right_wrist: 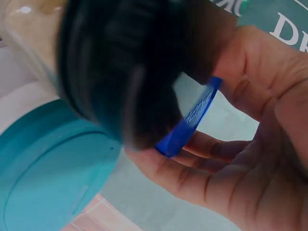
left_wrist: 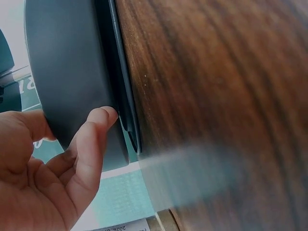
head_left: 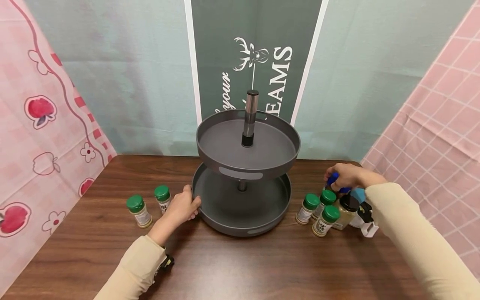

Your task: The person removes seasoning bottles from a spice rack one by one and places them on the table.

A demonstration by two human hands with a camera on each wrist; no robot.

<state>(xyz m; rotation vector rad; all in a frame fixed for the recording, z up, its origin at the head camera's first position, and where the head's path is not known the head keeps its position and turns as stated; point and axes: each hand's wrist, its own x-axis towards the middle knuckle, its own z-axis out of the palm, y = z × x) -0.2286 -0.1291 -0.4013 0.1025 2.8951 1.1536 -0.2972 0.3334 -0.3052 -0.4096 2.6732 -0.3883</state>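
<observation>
A dark grey two-tier round tray (head_left: pixel 240 227) stands mid-table with a metal post through it. My left hand (head_left: pixel 182 206) grips the left rim of its lower tier, fingers against the outer wall (left_wrist: pixel 67 62) in the left wrist view. At the right, my right hand (head_left: pixel 343 175) holds a container by its blue lid (right_wrist: pixel 190 120), thumb on one side and fingers on the other. The container's body is mostly hidden. Just in front of that hand stand green-capped spice jars (head_left: pixel 323 221) and a black-lidded jar (head_left: pixel 344 211).
Two more green-capped jars (head_left: pixel 139 211) stand left of the tray, one close to my left hand. A teal lid (right_wrist: pixel 53 168) shows beside the black-lidded jar, near a white container part (head_left: pixel 369 229) under my right sleeve. Cloth hangs behind the brown table (head_left: pixel 240 266).
</observation>
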